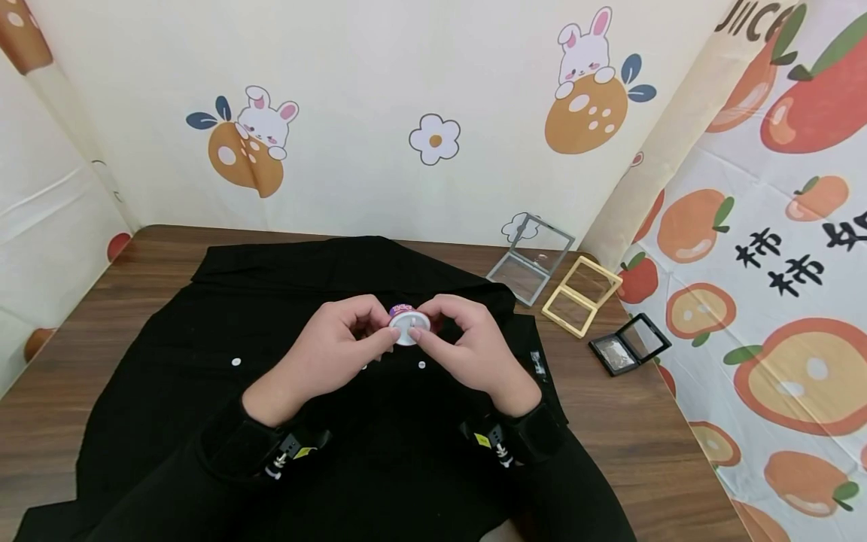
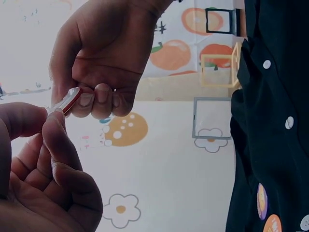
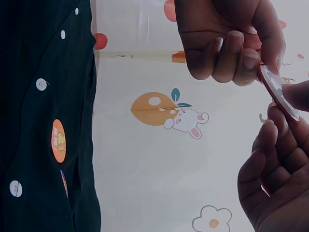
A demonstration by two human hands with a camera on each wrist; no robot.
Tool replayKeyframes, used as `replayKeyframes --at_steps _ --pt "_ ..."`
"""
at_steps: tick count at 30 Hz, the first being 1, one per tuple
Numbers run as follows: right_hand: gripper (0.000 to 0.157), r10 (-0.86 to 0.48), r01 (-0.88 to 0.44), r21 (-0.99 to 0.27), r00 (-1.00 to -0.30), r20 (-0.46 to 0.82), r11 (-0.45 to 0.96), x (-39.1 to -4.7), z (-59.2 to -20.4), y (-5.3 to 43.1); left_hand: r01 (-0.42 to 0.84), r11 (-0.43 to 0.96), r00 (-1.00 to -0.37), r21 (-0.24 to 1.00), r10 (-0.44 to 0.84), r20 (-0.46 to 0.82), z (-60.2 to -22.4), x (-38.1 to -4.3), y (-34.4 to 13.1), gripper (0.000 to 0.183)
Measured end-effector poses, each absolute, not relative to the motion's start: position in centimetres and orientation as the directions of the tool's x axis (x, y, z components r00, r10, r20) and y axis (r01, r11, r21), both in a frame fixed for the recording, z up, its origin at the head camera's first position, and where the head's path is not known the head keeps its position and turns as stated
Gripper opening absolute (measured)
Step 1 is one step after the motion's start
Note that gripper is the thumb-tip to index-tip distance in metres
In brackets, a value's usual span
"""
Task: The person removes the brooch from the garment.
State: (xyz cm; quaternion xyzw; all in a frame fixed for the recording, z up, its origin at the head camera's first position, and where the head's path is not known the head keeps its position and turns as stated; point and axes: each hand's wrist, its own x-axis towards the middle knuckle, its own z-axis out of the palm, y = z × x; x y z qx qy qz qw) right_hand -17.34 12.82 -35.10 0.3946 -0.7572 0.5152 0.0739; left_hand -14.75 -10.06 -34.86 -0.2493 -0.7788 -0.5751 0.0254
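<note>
Between both hands a round pin badge (image 1: 409, 328) is held, its pale back with the pin turned up toward the head camera. My left hand (image 1: 339, 342) pinches its left edge between thumb and fingers. On the opposite edge, the right hand (image 1: 474, 346) pinches it the same way. A red rim shows on the badge (image 3: 279, 92) in the right wrist view. Below the hands lies a black shirt (image 1: 196, 339) with white buttons. An orange badge (image 3: 58, 140) sits on the shirt, with a purple-edged badge (image 2: 261, 201) close by.
On the wooden table (image 1: 596, 399), right of the shirt, stand a grey clear-windowed frame (image 1: 531, 260), a yellow frame (image 1: 582, 296) and an open black frame (image 1: 628, 345). Printed cloth walls (image 1: 379, 75) rise at the back and both sides.
</note>
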Motion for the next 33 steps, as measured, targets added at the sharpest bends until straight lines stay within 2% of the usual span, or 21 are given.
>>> replayKeyframes --at_steps 17,33 --pt "0.003 -0.491 -0.657 -0.728 -0.709 0.506 0.198 -17.39 -35.40 12.53 0.427 0.223 -0.872 0.876 0.357 0.334 -34.99 -14.89 -10.05 0.017" --pt "0.008 -0.479 -0.633 -0.743 -0.733 0.483 0.217 -17.39 -35.72 12.29 0.420 0.244 -0.879 0.874 0.348 0.325 -35.25 -15.04 -10.25 0.016"
